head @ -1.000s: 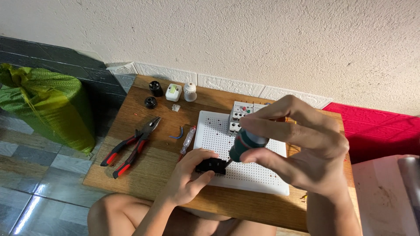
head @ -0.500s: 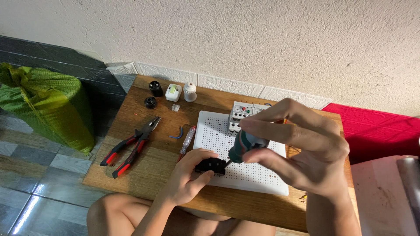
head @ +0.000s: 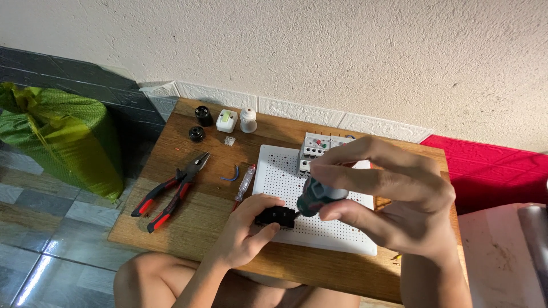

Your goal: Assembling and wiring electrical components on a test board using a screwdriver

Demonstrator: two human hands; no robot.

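Looking down from my head cam: the white board (head: 342, 234) is sitting near the table's (head: 188, 228) front edge, with bare wood to its left before the pliers (head: 171, 191). My left hand (head: 248, 228) is pinching the black block (head: 275, 217) on the board's left edge. My right hand (head: 388, 199) is curling its fingers around the screwdriver (head: 317, 197), tip touching the block.

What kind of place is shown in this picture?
Probably a home corner used for small electrical work. A low wooden table stands on a tiled floor against a rough plastered wall, holding red-handled pliers and a white perforated board with a grey relay-like unit.
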